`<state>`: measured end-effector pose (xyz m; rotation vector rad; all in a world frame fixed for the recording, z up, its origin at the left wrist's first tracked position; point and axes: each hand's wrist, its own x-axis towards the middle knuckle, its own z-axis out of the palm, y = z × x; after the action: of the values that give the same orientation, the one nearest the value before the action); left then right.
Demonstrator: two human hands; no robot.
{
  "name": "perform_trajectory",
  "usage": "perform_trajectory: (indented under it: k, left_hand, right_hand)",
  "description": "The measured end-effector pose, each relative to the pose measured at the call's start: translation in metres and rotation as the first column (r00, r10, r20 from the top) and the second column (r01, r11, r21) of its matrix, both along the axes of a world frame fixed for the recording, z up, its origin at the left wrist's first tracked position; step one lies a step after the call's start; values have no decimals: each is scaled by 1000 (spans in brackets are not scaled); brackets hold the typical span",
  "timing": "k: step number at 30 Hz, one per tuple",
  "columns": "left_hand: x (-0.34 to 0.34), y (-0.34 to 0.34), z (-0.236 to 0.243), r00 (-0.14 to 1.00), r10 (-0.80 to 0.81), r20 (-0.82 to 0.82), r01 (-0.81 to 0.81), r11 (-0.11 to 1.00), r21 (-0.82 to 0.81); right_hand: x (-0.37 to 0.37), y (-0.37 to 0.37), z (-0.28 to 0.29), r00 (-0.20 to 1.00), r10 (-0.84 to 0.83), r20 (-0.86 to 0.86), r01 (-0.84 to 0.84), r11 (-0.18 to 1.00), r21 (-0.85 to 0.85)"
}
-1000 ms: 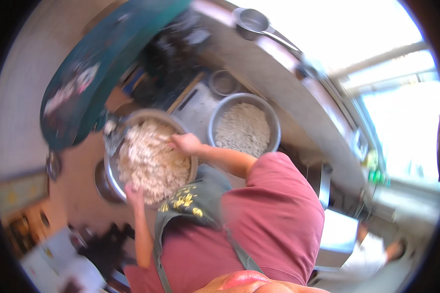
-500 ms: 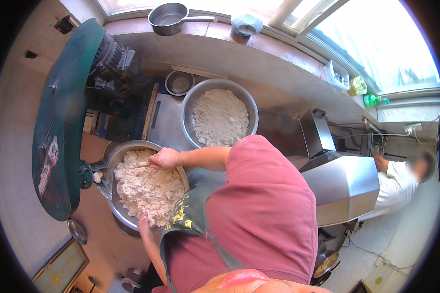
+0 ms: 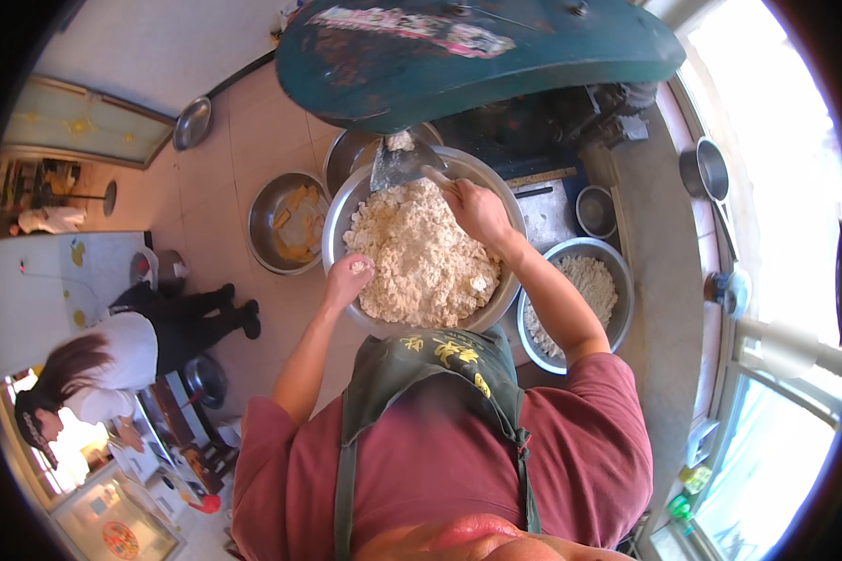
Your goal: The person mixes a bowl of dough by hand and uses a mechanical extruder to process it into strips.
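A wide metal bowl [image 3: 515, 201] in front of me holds a heap of crumbly, pale dough [image 3: 426, 257]. My left hand [image 3: 350, 280] is at the bowl's left side, fingers curled around some crumbly dough. Over the far right part of the heap, my right hand [image 3: 477, 213] is closed; a short tan stick seems to stick out from its fingers, though its end is hard to make out. Right by those fingertips, a flat metal mixer paddle [image 3: 400, 166] reaches over the far rim, with dough stuck on it.
The big green mixer body [image 3: 477, 70] stands beyond the bowl. At right are a bowl of flour-like crumbs [image 3: 580, 290], a small bowl [image 3: 596, 211] and a saucepan [image 3: 704, 170] on the ledge. A bowl with yellowish pieces [image 3: 285, 224] sits at left. Another person [image 3: 122, 355] works far left.
My view and body have turned left, so the mixer now lies straight ahead. My right hand has moved over the heap to beside the paddle; the left stays at the bowl's edge.
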<state>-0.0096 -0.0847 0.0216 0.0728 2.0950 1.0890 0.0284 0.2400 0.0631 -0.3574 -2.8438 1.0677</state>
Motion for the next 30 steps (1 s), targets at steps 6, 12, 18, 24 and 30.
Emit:
perform_trajectory:
  k: [6, 12, 18, 24, 30]
  left_hand:
    - [-8, -19, -66, 941, 58, -334, 2, 985, 175]
    - [-2, -29, -85, 971, 199, -135, -140, 924, 357]
    - [-19, -8, -83, 946, 117, -303, -11, 943, 331]
    - [-24, -15, -101, 986, 165, -22, -139, 890, 435]
    - [-19, -11, -74, 994, 103, 49, -111, 779, 617]
  right_hand:
    - [-125, -32, -11, 970, 174, 169, -221, 924, 313]
    - [-126, -47, 1, 959, 199, 200, -265, 879, 397]
    - [-154, -30, -34, 971, 83, 224, -168, 905, 392]
    - [-129, -45, -38, 958, 183, 222, -268, 847, 459]
    - [-132, -57, -42, 937, 249, -244, -48, 786, 616]
